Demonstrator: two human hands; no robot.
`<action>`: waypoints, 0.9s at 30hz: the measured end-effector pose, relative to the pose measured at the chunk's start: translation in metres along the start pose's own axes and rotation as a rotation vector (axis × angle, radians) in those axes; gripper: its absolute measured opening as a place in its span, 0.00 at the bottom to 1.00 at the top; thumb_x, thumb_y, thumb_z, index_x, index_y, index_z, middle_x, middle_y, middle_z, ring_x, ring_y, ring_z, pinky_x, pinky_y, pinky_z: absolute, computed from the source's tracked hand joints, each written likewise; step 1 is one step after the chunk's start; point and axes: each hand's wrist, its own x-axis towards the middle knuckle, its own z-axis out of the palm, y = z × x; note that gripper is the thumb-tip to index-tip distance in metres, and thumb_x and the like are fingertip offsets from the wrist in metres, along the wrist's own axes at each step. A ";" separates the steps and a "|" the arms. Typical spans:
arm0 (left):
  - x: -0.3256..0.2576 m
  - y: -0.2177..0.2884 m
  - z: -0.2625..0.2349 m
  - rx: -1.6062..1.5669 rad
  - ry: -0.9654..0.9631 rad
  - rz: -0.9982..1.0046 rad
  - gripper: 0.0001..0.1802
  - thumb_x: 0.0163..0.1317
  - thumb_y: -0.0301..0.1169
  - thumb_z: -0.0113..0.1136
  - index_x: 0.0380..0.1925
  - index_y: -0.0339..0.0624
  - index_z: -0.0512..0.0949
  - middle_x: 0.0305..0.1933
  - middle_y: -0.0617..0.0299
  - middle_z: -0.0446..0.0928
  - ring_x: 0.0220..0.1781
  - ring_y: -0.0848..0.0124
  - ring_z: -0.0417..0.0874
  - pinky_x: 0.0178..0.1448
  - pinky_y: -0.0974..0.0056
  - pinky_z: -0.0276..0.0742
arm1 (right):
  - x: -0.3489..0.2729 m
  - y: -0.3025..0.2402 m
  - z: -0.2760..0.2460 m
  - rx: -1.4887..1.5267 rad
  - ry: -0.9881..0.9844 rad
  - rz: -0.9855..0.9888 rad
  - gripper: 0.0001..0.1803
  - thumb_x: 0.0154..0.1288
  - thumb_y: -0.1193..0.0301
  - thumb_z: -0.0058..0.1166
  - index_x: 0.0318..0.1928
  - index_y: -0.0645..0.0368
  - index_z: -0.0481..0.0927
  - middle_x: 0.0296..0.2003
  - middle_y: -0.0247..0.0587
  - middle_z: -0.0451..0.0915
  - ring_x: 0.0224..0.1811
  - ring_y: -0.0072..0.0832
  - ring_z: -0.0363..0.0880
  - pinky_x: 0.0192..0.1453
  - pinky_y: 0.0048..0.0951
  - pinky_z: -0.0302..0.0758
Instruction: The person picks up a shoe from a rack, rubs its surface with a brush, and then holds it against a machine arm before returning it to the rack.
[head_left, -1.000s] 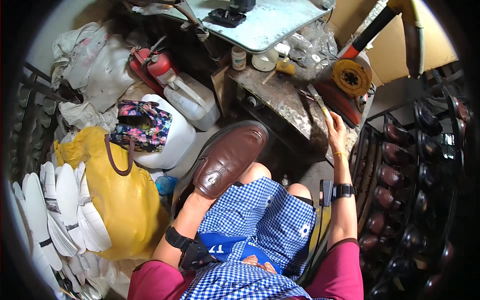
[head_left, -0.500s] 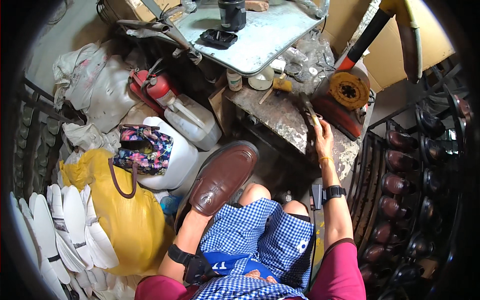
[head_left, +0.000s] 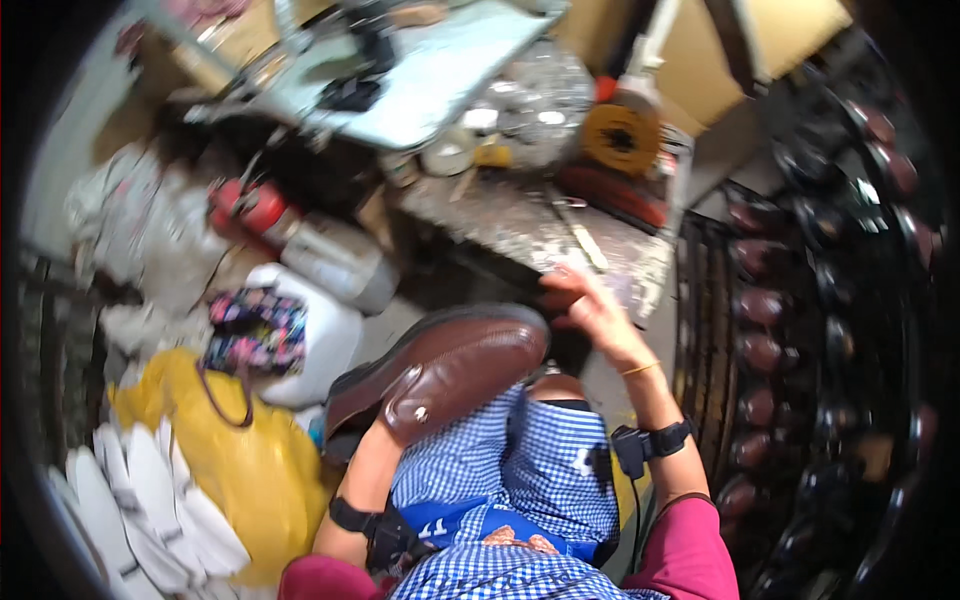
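A brown leather shoe (head_left: 470, 360) is over my lap, its toe toward the right. My left forearm (head_left: 368, 462) runs into the shoe's opening; the hand is inside, holding the shoe up, with its fingers hidden. Just right of the toe, my right hand (head_left: 592, 315) is raised, fingers apart and nothing in them, slightly smeared by motion. Beyond it, a thin tool with a pale handle (head_left: 590, 245) lies on the worn workbench (head_left: 490, 205); blur hides its kind.
A machine with a round yellow disc (head_left: 620, 138) stands on the bench, near small jars (head_left: 447, 150). Racks of dark shoes (head_left: 765, 305) line the right. To the left are a yellow sack (head_left: 250, 480), white insoles (head_left: 150, 480), a plastic jerrycan (head_left: 335, 265) and a red extinguisher (head_left: 260, 205).
My right hand has let go of the thin tool on the bench and come back toward the shoe. The shoe has tilted, its toe swinging rightward. The whole view has shifted.
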 end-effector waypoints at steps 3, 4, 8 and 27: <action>0.008 0.020 -0.017 -0.203 -0.133 -0.002 0.19 0.56 0.31 0.56 0.48 0.38 0.73 0.48 0.53 0.76 0.49 0.61 0.77 0.53 0.63 0.72 | -0.034 -0.050 0.024 -0.131 -0.228 -0.073 0.41 0.54 0.55 0.62 0.64 0.61 0.60 0.60 0.46 0.65 0.61 0.34 0.65 0.63 0.33 0.63; 0.016 0.029 -0.022 -0.295 -0.190 -0.013 0.18 0.56 0.31 0.56 0.47 0.37 0.73 0.47 0.53 0.76 0.48 0.60 0.77 0.52 0.63 0.72 | -0.047 -0.063 0.026 -0.160 -0.261 0.047 0.45 0.50 0.56 0.65 0.64 0.60 0.59 0.59 0.46 0.67 0.59 0.33 0.66 0.62 0.33 0.64; 0.040 0.087 -0.046 -0.604 -0.355 -0.046 0.17 0.54 0.31 0.58 0.44 0.37 0.75 0.44 0.52 0.78 0.46 0.57 0.78 0.50 0.64 0.73 | -0.116 -0.082 0.021 -0.015 0.045 0.096 0.43 0.47 0.64 0.69 0.63 0.59 0.62 0.55 0.44 0.72 0.57 0.29 0.68 0.61 0.30 0.66; 0.025 0.028 0.059 -0.196 0.286 0.160 0.11 0.63 0.26 0.46 0.29 0.33 0.77 0.20 0.61 0.79 0.22 0.70 0.78 0.42 0.63 0.72 | -0.225 -0.197 -0.129 -0.078 1.830 -0.893 0.33 0.59 0.71 0.58 0.63 0.63 0.61 0.60 0.47 0.63 0.57 0.32 0.66 0.61 0.32 0.64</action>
